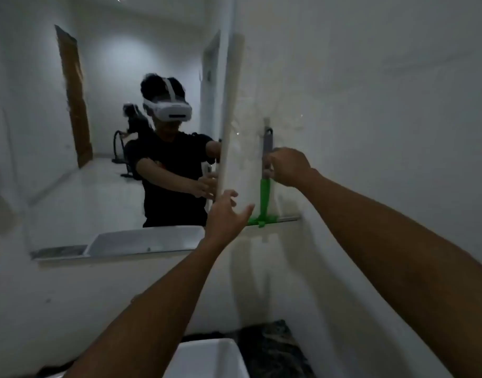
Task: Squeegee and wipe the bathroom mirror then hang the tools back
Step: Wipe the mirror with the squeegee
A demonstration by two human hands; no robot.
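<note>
A green squeegee with a grey upper handle hangs upright against the white wall, just right of the mirror. Its top loop sits at a small wall hook, and its blade lies level with the mirror's lower edge. My right hand is closed around the grey part of the handle. My left hand is held out with fingers apart near the mirror's right edge, below and left of the squeegee, holding nothing. No cloth shows in the frame.
A white basin sits below, with a dark patterned cloth or mat to its right. The mirror reflects me, a person wearing a headset, and the room behind. Bare white wall fills the right side.
</note>
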